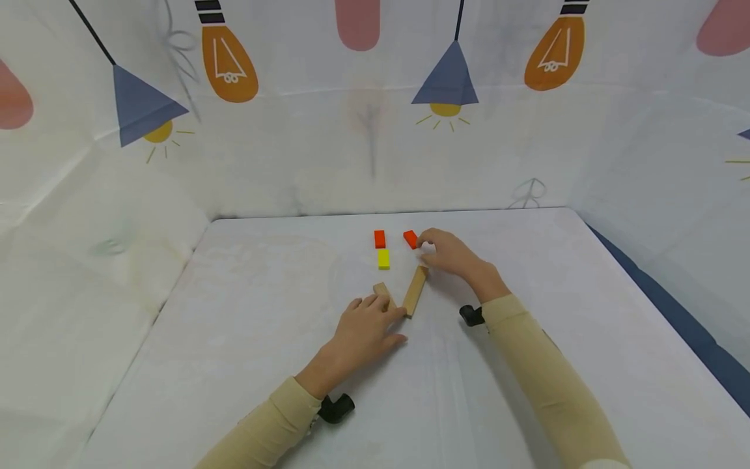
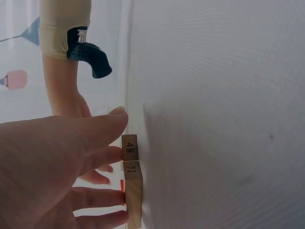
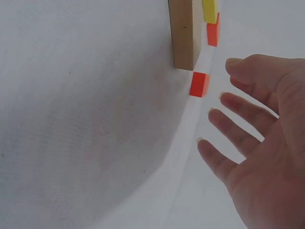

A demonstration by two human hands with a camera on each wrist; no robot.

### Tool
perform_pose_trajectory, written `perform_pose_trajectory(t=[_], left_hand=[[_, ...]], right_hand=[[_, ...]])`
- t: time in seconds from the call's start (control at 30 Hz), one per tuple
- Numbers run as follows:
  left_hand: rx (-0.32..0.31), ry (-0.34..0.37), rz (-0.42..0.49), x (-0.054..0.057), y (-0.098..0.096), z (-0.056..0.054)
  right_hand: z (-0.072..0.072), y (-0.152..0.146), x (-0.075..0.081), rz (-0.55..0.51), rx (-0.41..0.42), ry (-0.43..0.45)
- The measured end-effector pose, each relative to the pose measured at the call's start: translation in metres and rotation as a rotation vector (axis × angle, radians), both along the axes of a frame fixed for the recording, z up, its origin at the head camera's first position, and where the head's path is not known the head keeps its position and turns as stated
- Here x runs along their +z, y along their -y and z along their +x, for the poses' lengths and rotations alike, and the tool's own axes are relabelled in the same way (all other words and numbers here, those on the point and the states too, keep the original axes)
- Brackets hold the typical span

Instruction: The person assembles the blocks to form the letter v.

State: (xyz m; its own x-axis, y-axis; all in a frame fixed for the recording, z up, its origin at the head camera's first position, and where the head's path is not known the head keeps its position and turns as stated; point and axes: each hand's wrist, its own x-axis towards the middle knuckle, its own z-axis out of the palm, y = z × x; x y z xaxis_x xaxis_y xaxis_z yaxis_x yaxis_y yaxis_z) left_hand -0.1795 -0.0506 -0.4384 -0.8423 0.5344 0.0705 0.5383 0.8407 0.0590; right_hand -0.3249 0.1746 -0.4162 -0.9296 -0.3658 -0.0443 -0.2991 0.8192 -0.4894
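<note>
Two plain wooden blocks lie on the white table in a V, their near ends close together. My left hand (image 1: 364, 329) reaches over the left wooden block (image 1: 379, 288), its fingers extended and touching it; the hand hides part of that block. Its index finger reaches the near end of the right wooden block (image 1: 415, 291). In the left wrist view the block ends read 71 (image 2: 131, 169) and 48 (image 2: 129, 147). Beyond the right block's far end, my right hand (image 1: 451, 253) hovers beside a tilted red block (image 1: 409, 238), fingers spread and loosely bent, holding nothing.
Another red block (image 1: 379, 239) and a yellow block (image 1: 383, 259) lie end to end left of the tilted red one. A white sheet (image 1: 375, 150) printed with lamps and bulbs rises behind the table (image 1: 263, 280). Dark cloth (image 1: 662, 296) shows past the right edge.
</note>
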Motion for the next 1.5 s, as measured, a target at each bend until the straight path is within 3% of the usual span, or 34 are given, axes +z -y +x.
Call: perform_pose_trajectory(t=[0.53,0.9,1.27,1.5], left_hand=[[-0.003,0.005,-0.007,0.001,0.001,0.002],[0.006,0.011,-0.017,0.0,0.0,0.002],[0.001,0.007,-0.023,-0.001,0.002,0.001],[-0.002,0.016,-0.021,0.001,0.002,-0.001]], right_hand=[[-0.016,-0.008,-0.009,-0.038,-0.02,0.015],[-0.021,-0.002,-0.004,-0.006,-0.051,0.085],[-0.03,0.003,-0.006,0.032,-0.05,0.092],[-0.039,0.008,-0.004,0.04,-0.007,0.053]])
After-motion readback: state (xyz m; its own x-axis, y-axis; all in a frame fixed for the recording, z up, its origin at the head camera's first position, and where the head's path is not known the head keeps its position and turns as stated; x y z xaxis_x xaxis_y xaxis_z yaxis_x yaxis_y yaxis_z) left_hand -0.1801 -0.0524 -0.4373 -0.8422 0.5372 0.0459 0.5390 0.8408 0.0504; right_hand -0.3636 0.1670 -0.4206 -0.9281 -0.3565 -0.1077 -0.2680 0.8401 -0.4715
